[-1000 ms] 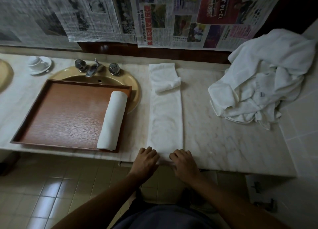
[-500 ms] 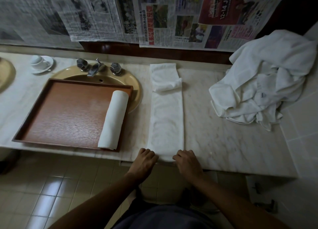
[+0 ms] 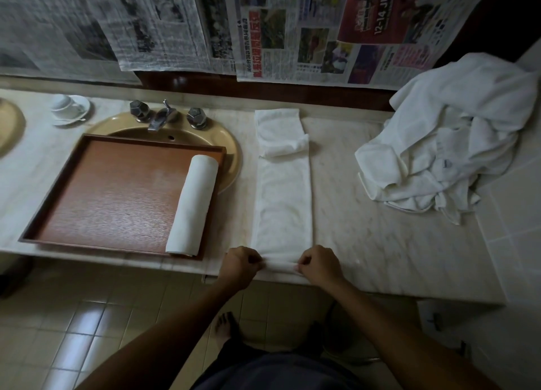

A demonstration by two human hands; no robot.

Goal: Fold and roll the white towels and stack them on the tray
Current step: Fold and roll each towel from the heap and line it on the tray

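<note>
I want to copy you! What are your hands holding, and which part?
Both hands, left hand and right hand, pinch the near end of the long folded white towel, starting its roll.

Newspaper sheets (image 3: 263, 29) hanging across the upper frame, marble counter (image 3: 366, 214) stretching through the middle, tan basin (image 3: 231, 146) with chrome taps (image 3: 164, 115) sitting upper left, glossy floor tiles (image 3: 87, 316) lying lower left, dim light falling throughout

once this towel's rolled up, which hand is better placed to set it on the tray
Left, probably. The wooden tray lies on the side of the left hand; the right hand would cross over. Both now pinch the folded towel.
</note>
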